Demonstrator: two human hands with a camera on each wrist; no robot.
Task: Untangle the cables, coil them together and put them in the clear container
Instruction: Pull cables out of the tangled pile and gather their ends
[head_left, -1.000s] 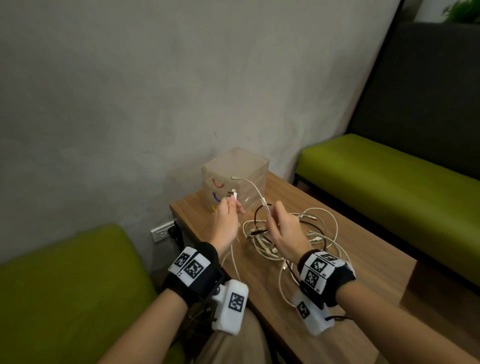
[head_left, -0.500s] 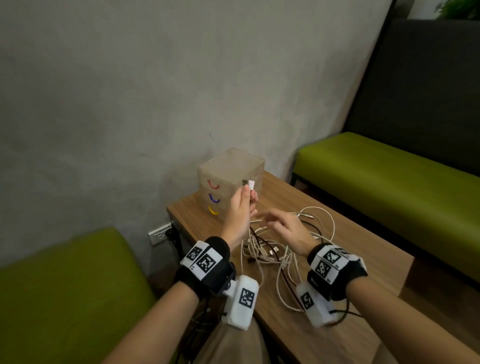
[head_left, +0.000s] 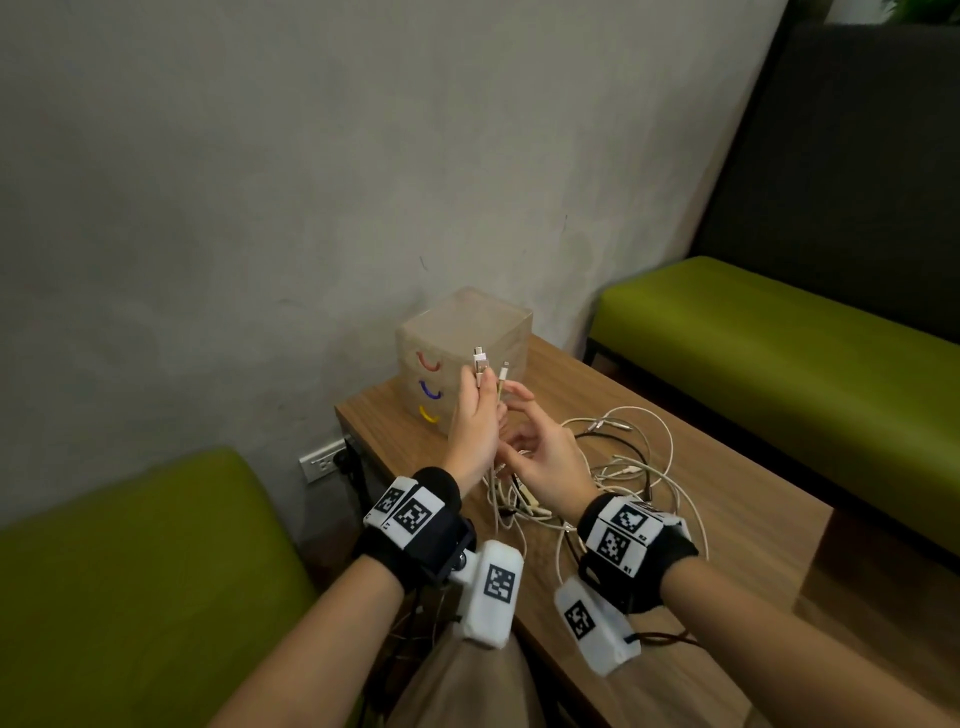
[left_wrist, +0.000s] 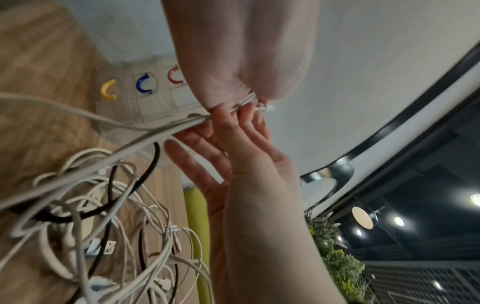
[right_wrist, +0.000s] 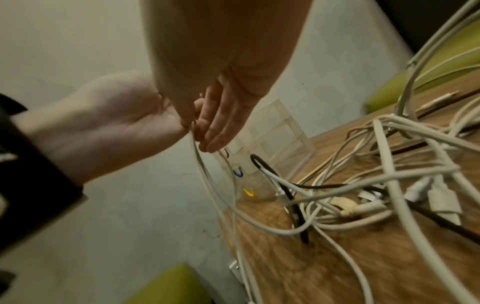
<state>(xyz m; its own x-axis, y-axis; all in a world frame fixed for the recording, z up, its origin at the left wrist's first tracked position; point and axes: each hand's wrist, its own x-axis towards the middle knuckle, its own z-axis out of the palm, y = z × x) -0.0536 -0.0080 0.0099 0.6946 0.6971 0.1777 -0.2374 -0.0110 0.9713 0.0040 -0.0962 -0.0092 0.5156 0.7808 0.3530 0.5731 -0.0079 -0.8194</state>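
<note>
Several cables (head_left: 483, 371) stand plug-ends up, pinched in left hand (head_left: 474, 426); right hand (head_left: 545, 457) open-fingered beside

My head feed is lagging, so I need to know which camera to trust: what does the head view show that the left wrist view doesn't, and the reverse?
Only the head view: white connector ends standing up above the left hand, the wall outlet, and both wrist bands.

Only the left wrist view: a white USB plug lying within the tangle, and ceiling lights.

Both: the right hand with straight fingers beside the left hand, the cable tangle on the wooden table, and the clear container.
</note>
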